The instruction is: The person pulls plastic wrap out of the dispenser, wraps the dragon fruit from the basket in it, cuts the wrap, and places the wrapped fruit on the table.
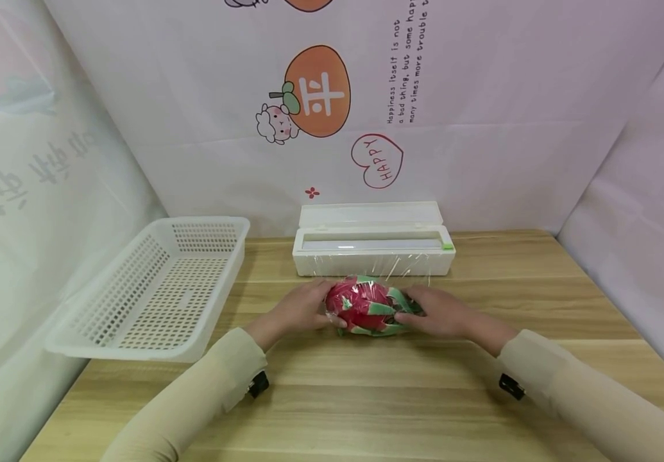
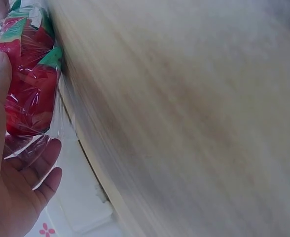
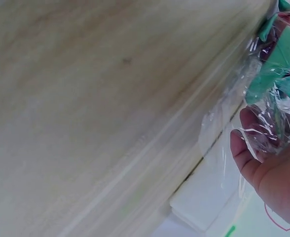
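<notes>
A red dragon fruit (image 1: 360, 304) with green tips lies sideways between both hands, covered in clear cling film (image 3: 271, 131). My left hand (image 1: 310, 307) grips its left end; in the left wrist view the thumb (image 2: 1, 74) presses on the wrapped red skin and the fingers curl below. The right hand (image 1: 437, 312) holds the green-tipped end, its fingers (image 3: 241, 153) bent around crinkled film. Just behind the fruit stands a white cling film box (image 1: 373, 262) with its lid raised. Shiny film streaks run between box and fruit.
A white perforated basket (image 1: 207, 324) stands at the left of the wooden table (image 1: 366, 410). A green slider (image 1: 448, 246) sits at the box's right end. Printed white cloth (image 1: 482, 173) rises behind the table and along both sides.
</notes>
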Motion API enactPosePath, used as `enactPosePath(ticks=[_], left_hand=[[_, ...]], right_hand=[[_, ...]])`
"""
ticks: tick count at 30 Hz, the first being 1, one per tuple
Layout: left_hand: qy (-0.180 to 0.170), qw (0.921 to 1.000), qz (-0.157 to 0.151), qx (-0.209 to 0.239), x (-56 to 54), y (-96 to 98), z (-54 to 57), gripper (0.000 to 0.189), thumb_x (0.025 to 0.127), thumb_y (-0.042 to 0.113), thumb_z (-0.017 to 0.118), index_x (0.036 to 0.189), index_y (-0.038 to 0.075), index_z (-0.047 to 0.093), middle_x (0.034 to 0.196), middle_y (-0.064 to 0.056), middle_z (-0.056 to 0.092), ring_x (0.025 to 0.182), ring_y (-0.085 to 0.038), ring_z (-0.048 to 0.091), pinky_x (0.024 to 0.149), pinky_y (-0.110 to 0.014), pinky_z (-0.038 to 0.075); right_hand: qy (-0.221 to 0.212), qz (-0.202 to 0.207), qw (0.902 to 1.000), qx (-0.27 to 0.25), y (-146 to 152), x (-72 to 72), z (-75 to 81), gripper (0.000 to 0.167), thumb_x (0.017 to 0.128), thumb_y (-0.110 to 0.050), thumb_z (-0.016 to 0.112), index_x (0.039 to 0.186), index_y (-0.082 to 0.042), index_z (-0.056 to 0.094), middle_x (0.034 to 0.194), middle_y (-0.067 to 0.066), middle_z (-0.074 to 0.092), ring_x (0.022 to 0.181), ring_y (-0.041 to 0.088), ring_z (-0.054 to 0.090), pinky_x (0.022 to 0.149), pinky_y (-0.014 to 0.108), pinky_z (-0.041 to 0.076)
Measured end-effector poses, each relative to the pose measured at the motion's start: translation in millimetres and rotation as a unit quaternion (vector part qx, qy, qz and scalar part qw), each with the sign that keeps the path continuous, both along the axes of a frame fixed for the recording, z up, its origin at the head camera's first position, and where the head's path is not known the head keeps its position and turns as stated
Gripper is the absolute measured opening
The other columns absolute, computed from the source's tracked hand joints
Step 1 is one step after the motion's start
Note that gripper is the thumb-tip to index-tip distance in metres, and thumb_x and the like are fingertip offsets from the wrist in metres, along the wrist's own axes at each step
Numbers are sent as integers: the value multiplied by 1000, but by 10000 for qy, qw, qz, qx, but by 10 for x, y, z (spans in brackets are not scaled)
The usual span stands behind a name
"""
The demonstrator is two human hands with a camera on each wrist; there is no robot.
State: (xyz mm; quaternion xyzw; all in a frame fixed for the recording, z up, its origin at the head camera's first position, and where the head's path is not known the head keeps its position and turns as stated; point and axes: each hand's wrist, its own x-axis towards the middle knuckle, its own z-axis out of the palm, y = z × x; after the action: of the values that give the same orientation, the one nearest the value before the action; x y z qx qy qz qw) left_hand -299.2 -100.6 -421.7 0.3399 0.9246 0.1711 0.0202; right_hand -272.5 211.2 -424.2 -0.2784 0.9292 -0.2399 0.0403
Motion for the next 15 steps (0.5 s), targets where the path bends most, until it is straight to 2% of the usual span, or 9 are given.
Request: enactPosePath(ticks=[9, 15], left_hand=[[141, 9997, 2, -193, 6, -31, 1, 88, 76, 60, 72, 146, 17, 40, 135, -6, 51, 124, -24, 49, 106, -44, 37], [258, 9994, -35, -228, 23, -42, 22, 88, 76, 61, 71, 146, 15, 41, 134, -6, 51, 124, -23, 49, 106, -43, 37]], right_hand=[[74, 123, 9999, 57, 37, 14, 59, 74, 91, -59, 56, 135, 0, 48, 118, 11, 58, 110, 28, 56, 92, 50, 48], [65, 140, 9999, 19, 41, 43, 102, 81, 89, -60, 58, 142, -2, 41, 128, 15, 55, 116, 31, 55, 94, 51, 47]])
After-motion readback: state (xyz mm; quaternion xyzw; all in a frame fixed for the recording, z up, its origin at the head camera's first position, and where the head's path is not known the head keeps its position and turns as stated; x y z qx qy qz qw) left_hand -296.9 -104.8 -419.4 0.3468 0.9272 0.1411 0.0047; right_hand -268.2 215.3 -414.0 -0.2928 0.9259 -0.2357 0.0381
